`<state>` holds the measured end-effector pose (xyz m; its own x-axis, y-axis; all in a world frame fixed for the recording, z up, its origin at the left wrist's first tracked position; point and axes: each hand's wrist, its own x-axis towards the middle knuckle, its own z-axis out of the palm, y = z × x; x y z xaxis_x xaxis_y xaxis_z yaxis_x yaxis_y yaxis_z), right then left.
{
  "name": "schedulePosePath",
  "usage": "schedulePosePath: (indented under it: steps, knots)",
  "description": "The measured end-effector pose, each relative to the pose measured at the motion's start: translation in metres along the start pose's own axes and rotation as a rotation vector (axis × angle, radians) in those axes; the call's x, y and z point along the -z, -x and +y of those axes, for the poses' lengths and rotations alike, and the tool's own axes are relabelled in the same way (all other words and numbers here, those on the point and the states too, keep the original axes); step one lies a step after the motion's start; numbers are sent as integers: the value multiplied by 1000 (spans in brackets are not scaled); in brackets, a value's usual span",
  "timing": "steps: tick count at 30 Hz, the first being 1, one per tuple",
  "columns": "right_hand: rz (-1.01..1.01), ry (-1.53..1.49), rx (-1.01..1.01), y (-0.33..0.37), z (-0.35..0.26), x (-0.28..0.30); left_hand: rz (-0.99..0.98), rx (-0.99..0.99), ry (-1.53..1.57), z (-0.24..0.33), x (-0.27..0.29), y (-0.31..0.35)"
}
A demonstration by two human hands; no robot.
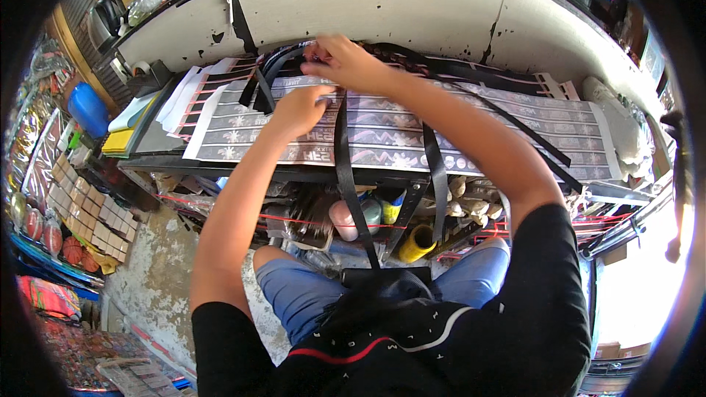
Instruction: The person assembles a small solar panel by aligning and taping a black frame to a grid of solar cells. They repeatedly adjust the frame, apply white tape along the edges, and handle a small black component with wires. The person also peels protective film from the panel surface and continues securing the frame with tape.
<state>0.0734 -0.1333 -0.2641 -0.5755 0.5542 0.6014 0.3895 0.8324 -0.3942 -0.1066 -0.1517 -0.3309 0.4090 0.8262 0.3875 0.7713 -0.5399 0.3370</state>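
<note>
Long printed paper sheets point(397, 136) in grey tones lie across the bench before me, with flat black straps over them. My left hand point(300, 112) is over the sheets with its fingers curled inward. Its fingertips are beside a black strap point(343, 140) that hangs over the bench's front edge; what they pinch is hidden. Farther back, my right hand point(349, 65) is above the bundled straps, smeared by motion, so its grip is unclear. Another black strap point(272, 81) forms a loop just left of the hands. A further strap point(434, 162) drops over the front edge to the right.
Behind the bench stands a pale wall point(368, 7) with chipped paint. Stacked folders point(125, 132) lie at its left end. Below are bottles point(343, 219) and a yellow tube point(418, 242). A blue container point(88, 109) and packed goods fill the left side.
</note>
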Motion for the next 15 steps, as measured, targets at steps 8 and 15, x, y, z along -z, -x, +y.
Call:
schedulePosePath:
  steps: [8, 15]
  knots:
    - [-252, 454, -150, 118, -39, 19, 60, 185, -121, -28, 14, -31]
    - [-197, 545, 15, 95, -35, 6, 79, 14, -250, -66, 19, -67]
